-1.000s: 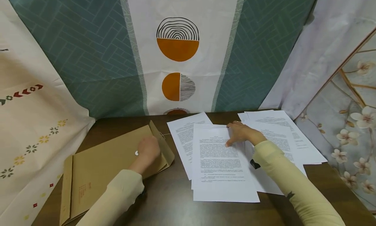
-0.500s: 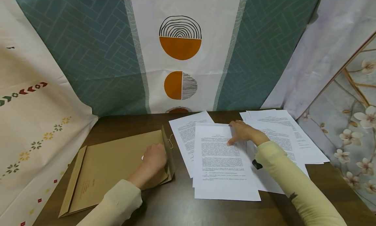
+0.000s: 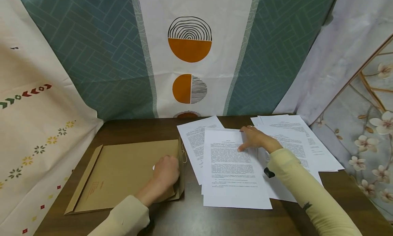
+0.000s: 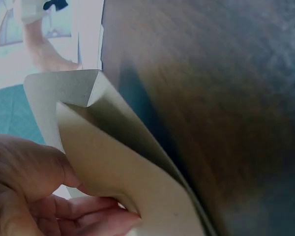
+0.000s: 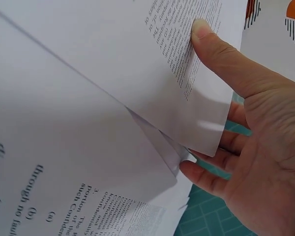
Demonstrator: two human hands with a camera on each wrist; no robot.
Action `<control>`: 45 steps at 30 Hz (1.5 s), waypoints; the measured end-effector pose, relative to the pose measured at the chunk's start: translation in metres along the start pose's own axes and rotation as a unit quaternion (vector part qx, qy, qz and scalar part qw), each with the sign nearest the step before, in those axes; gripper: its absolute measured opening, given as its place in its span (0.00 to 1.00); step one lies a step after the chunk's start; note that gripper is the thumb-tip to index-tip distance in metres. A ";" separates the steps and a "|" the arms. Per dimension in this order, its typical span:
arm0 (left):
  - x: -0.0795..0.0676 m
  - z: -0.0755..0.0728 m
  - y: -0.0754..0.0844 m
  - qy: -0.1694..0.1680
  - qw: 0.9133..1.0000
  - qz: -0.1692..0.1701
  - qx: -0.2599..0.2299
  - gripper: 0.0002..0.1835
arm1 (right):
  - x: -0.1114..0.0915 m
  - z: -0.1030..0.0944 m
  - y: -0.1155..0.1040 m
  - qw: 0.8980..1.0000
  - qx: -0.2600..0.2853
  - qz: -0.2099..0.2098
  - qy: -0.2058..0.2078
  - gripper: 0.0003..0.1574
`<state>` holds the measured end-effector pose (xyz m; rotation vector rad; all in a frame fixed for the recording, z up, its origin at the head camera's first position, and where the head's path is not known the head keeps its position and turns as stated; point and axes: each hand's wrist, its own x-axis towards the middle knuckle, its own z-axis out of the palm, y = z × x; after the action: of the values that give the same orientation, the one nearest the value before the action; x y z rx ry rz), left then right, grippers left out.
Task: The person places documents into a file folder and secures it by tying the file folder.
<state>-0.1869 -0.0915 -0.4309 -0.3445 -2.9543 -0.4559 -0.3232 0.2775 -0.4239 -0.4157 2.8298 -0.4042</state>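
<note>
A brown kraft paper envelope (image 3: 129,173) lies on the left of the table, its open end facing right. At that end my left hand (image 3: 165,171) pinches the upper panel. The left wrist view shows thumb and fingers on the envelope's front panel (image 4: 123,157), with a gap behind it. My right hand (image 3: 257,139) holds the top right corner of printed sheets (image 3: 231,174) at the middle. In the right wrist view the thumb lies on the top sheet (image 5: 187,113) and the other fingers reach under the corner. How many sheets it holds cannot be told.
Another printed page (image 3: 193,132) lies partly under the middle sheets. More loose pages (image 3: 313,144) overlap at the back right. A thin string (image 3: 184,154) hangs by the envelope's open end. Patterned cloths (image 3: 190,65) stand behind and on both sides of the dark wooden table (image 3: 175,219).
My left hand has drawn the envelope's open end right and slightly nearer, and the envelope has turned to lie straighter. My right hand stays on the sheets' corner.
</note>
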 end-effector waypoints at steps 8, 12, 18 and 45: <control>-0.003 0.004 0.005 0.026 1.000 0.005 0.009 0.08 | -0.008 0.001 0.001 1.000 0.013 -0.008 0.015 0.64; -0.003 0.005 0.006 0.034 0.999 -0.002 0.005 0.09 | -0.010 0.004 0.001 0.999 0.021 -0.016 0.024 0.62; -0.003 0.002 0.005 0.035 0.998 -0.021 -0.037 0.12 | -0.012 0.004 0.001 0.997 0.023 -0.047 0.062 0.39; -0.001 -0.012 0.008 0.093 0.993 -0.005 -0.077 0.11 | -0.060 -0.058 0.041 0.943 0.331 -0.038 -0.023 0.22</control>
<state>-0.1826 -0.0880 -0.4175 -0.2871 -2.7486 -0.6817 -0.2944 0.3478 -0.3700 -0.3747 2.4302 -1.2802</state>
